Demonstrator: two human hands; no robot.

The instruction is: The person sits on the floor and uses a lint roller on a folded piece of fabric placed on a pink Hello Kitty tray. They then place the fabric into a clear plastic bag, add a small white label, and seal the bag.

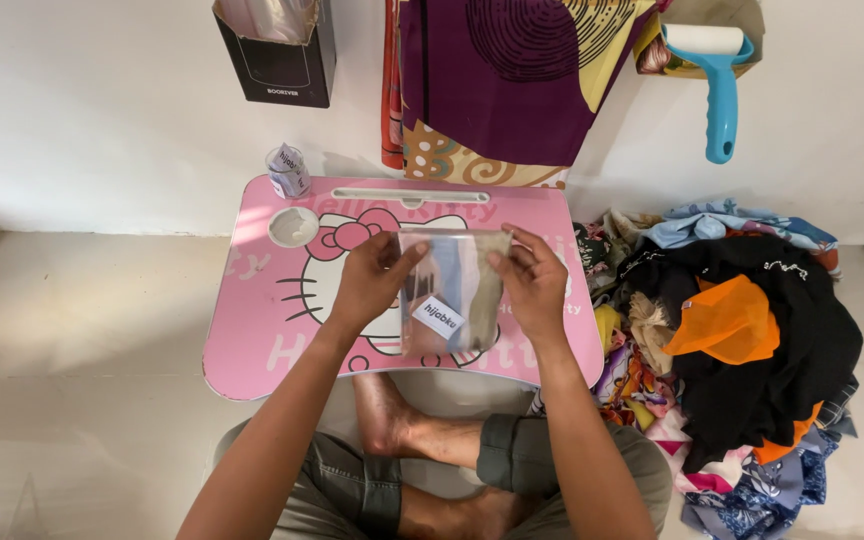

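I hold a clear plastic bag with a folded beige and blue cloth inside and a small white label on its front. My left hand pinches the bag's upper left edge. My right hand grips its upper right edge. The bag hangs just above a pink lap table with a cartoon cat printed on it. I sit cross-legged on the floor behind the table, with a bare foot under its front edge.
A roll of labels stands at the table's back left, beside a round cup recess. A heap of mixed clothes lies to the right. On the wall hang a black box, a patterned purple cloth and a blue lint roller.
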